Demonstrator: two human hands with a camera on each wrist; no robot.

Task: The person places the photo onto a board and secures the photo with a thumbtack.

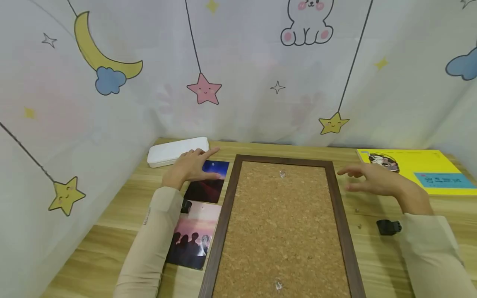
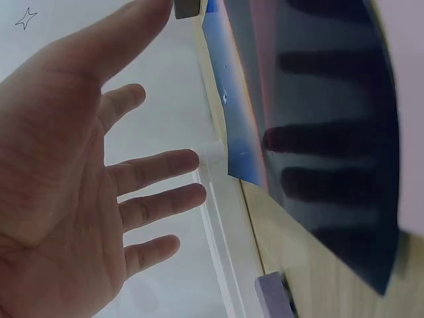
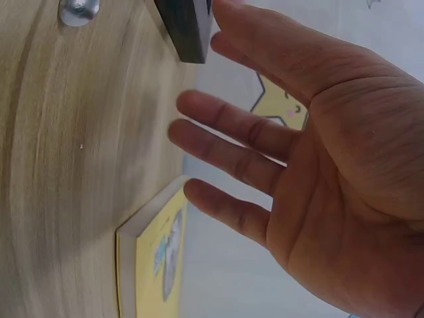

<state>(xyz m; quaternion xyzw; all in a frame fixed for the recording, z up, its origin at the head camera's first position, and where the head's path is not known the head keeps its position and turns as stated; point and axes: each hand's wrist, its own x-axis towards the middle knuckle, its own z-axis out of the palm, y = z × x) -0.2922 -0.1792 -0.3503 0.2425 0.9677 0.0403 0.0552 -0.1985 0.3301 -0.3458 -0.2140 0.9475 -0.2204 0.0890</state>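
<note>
A corkboard (image 1: 283,231) in a dark brown wooden frame lies on the table in the head view. One clear push pin (image 1: 282,174) sits near its top, another push pin (image 1: 278,284) near its bottom. My left hand (image 1: 191,167) hovers over a night-sky photo (image 1: 210,186) at the board's left, fingers spread and holding nothing. Below that photo lies a pink sunset photo (image 1: 197,227) with dark silhouettes, partly hidden by the sleeve. To the right of the frame, my right hand (image 1: 376,180) is raised with loosely bent fingers, and its palm is bare in the right wrist view.
A white case (image 1: 177,151) stands at the back left, close to the left hand. A yellow book (image 1: 428,165) lies at the back right, behind the right hand. Two small pins, one a loose pin (image 1: 359,226), lie right of the frame. A printed curtain hangs behind.
</note>
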